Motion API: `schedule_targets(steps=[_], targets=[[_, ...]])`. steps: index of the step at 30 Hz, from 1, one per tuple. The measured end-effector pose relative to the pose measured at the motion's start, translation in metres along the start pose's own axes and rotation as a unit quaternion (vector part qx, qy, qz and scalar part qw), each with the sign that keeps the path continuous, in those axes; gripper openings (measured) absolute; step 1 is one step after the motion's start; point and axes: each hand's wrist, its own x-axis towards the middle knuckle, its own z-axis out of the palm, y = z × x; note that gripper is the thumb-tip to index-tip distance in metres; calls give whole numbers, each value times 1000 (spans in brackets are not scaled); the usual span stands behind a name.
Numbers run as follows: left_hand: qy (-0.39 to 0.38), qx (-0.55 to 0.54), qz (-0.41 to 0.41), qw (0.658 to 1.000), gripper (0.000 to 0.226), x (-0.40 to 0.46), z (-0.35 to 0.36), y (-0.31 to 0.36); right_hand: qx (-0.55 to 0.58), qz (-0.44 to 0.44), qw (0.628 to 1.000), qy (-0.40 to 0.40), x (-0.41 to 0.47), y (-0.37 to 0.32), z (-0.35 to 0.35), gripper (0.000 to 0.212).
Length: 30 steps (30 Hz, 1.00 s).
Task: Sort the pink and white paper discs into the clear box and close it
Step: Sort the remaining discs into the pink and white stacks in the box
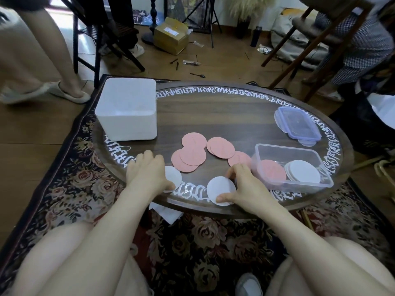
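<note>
The clear box [295, 184] stands open at the table's near right, holding a pink disc [271, 170] on its left side and a stack of white discs [303, 170] on its right. Several loose pink discs [193, 154] lie in the middle of the table. My right hand [245, 184] pinches a white disc [220, 189] at the near edge, thumb and fingers on its rim. My left hand [147, 171] rests on another white disc [173, 177], partly covering it. The box's blue-rimmed lid [299, 122] lies at the far right, on top of more white discs.
A white square container [128, 107] stands at the table's far left. The round wooden table [213, 112] has white lettering round its rim. A person's legs in slippers [53, 94] are at the left; chairs, a cardboard box [171, 36] and clutter stand beyond the table.
</note>
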Motion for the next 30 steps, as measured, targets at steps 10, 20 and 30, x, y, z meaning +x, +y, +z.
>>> schedule_targets(steps=[10,20,30], targets=[[-9,-143,-32,989,46,-2,-2,4,94,6,996,-8,-2,8,-1,39],[-10,-476,-24,879,21,-9,-10,4,298,44,953,14,-3,8,-12,13],[-155,-697,-38,699,27,-17,-5,22,361,-26,925,117,-4,1,-16,24]])
